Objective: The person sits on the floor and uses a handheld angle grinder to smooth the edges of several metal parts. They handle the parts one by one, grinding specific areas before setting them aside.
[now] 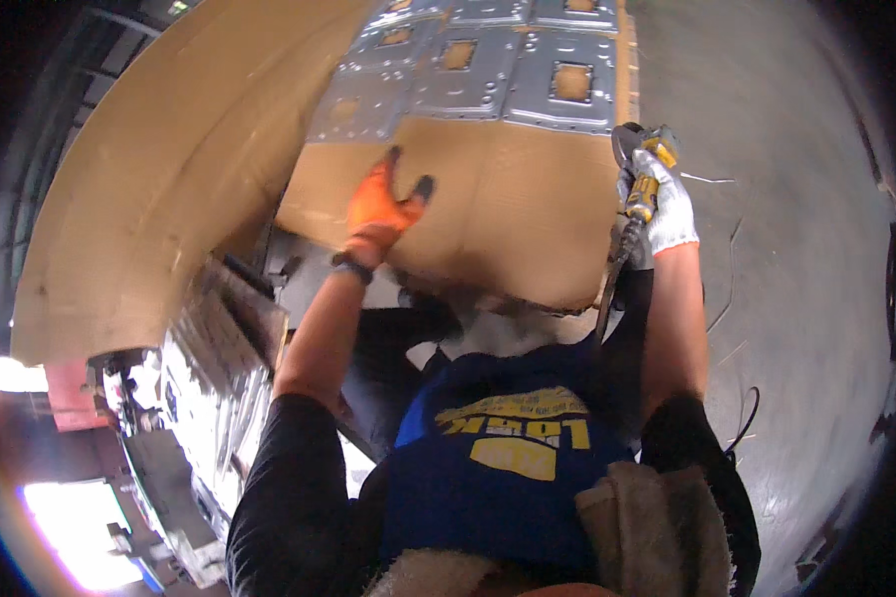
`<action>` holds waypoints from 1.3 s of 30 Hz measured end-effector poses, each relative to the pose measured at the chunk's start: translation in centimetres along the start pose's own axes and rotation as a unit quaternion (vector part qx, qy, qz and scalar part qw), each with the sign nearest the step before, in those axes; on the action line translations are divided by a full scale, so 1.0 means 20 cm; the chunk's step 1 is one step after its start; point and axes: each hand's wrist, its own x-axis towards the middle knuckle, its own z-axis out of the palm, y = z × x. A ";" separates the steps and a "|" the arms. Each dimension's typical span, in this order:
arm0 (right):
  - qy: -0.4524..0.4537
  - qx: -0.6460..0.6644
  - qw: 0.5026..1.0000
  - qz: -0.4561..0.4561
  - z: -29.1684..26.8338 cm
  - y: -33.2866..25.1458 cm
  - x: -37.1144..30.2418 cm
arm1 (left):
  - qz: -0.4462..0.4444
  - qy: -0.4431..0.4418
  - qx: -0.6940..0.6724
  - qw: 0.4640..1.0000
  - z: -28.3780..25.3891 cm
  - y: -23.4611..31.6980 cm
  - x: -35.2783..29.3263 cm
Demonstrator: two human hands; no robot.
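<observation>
1. Your left hand point(378, 211), orange glove, lies flat w/ fingers spread on the brown cardboard sheet point(488, 214); grip released, pressing not grasping.
2. Your right hand point(664, 204), white glove, is clenched round a yellow-and-black angle grinder point(639, 169) at approx. 3 o'clock of the sheet, just beside its right edge. Black cord point(607, 289) runs from the tool down toward your body.
3. Grey stamped metal panels point(488, 70), each w/ a square cut-out, lie at 12 o'clock of the left hand, on the same cardboard.
4. More shiny metal parts point(204, 368) are stacked at 8 o'clock, beside a large curved cardboard wall point(139, 169).
5. Grey concrete floor point(796, 249) at 3 o'clock, w/ thin wire-like scraps on it.
6. Risk (judgement): cord hangs close to the tool head and your forearm; a snag could jerk the grinder. Sparks near cardboard could scorch or ignite it. One-handed hold gives less control if the disc kicks.
</observation>
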 end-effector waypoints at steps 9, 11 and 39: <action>0.040 -0.060 0.997 0.015 -0.06 -0.21 -0.03 | 0.153 -0.108 0.101 0.977 1.33 0.41 0.78; 0.054 -0.040 0.998 -0.001 -0.07 -0.20 -0.04 | 0.125 -0.170 0.099 0.972 1.43 0.53 0.90; 0.073 -0.069 0.995 0.021 0.01 -0.18 0.07 | 0.229 -0.440 0.278 0.823 1.13 -0.22 0.23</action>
